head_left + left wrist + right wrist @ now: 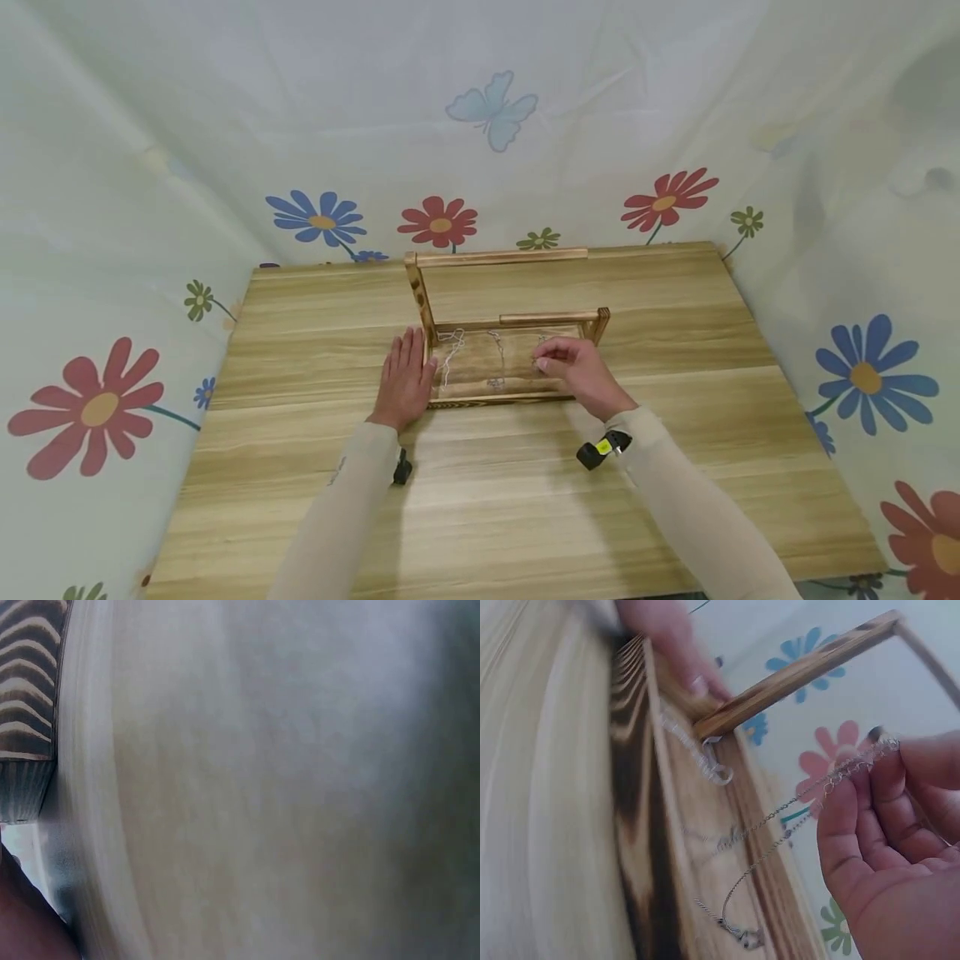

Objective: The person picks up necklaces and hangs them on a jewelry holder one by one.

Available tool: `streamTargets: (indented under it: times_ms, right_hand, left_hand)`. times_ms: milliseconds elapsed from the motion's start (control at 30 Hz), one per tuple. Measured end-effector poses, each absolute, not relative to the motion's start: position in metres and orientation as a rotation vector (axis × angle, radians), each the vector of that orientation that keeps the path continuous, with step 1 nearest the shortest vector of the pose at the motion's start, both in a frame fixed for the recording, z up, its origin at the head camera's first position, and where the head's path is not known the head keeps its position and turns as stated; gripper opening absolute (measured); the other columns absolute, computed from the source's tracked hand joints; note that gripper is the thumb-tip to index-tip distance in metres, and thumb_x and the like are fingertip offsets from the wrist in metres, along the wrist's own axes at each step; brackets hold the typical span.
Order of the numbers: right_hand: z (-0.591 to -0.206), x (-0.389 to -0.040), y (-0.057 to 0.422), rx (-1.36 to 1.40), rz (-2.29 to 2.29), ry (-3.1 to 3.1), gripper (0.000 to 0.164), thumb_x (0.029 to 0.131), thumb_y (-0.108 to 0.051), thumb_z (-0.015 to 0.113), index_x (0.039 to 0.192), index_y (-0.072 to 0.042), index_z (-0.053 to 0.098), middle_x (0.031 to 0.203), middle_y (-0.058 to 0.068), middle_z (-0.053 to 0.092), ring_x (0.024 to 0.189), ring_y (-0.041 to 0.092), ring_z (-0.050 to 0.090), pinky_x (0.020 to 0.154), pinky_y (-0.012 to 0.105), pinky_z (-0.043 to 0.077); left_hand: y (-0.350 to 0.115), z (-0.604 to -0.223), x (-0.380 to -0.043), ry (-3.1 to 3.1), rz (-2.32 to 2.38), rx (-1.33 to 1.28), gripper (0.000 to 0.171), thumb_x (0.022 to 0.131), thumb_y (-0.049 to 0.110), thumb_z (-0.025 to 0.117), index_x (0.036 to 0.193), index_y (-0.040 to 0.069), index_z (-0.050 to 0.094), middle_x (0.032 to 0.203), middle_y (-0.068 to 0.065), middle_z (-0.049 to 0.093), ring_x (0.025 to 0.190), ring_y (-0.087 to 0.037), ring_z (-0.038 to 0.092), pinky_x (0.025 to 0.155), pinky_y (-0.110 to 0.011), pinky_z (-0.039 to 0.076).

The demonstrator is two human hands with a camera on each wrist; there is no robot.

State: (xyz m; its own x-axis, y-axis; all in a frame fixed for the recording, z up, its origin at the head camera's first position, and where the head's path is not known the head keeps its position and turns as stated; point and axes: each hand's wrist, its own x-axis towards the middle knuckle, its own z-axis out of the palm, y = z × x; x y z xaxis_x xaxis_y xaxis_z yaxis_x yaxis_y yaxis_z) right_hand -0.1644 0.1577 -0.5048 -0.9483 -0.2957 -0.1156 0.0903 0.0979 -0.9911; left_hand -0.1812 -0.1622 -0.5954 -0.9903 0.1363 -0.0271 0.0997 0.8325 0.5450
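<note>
A wooden stand with a shallow tray base (502,402) and two raised bars stands in front of me. My left hand (403,379) lies with straight fingers against the tray's left end. My right hand (581,371) is over the right part of the tray, thumb and fingertips pinching a thin silver chain necklace (780,812). Two strands of it run from the fingers down to the tray, with a small pendant (750,937) at the lower end. A second chain (499,358) lies in the tray's middle, and another (452,354) lies at its left.
The tall bar (502,257) rises from the tray's left end, and the lower bar (551,317) from its right end, behind my right hand. The stand rests on a wood-grain table (300,467). Flowered sheets (322,100) hang around the table's back and sides.
</note>
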Motion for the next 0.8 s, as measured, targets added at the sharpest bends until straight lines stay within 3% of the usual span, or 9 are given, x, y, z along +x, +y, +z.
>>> streamTargets:
  times_ms: [167,433,800]
  right_hand:
    - [-0.492,-0.163,0.156,-0.213,-2.084,1.865,0.015,0.100,0.004,0.060,0.111,0.014,0.063,0.097,0.004,0.073,0.091,0.016,0.073,0.088,0.030,0.062]
    - [-0.469,-0.163,0.149,-0.284,-2.217,1.709,0.005,0.097,0.007,0.062,0.101,0.007,0.066,0.088,0.006,0.074,0.080,0.017,0.072,0.080,0.030,0.062]
    - [-0.443,-0.169,0.141,-0.314,-2.201,1.711,0.010,0.099,0.003,0.064,0.100,-0.002,0.072,0.090,0.003,0.074,0.081,0.016,0.070,0.078,0.027,0.061]
  left_hand:
    - [-0.163,-0.597,-0.182,2.933,0.897,0.195,0.066,0.115,0.037,0.031,0.169,0.008,0.006,0.177,-0.016,0.006,0.164,-0.042,0.004,0.131,-0.060,0.006]
    - [-0.164,-0.599,-0.182,2.921,0.907,0.200,0.066,0.114,0.038,0.030,0.169,0.008,0.008,0.177,-0.017,0.007,0.164,-0.042,0.003,0.131,-0.061,0.005]
    - [-0.165,-0.597,-0.181,2.910,0.896,0.202,0.066,0.114,0.040,0.029,0.169,0.011,0.007,0.177,-0.015,0.006,0.164,-0.042,0.002,0.131,-0.061,0.005]
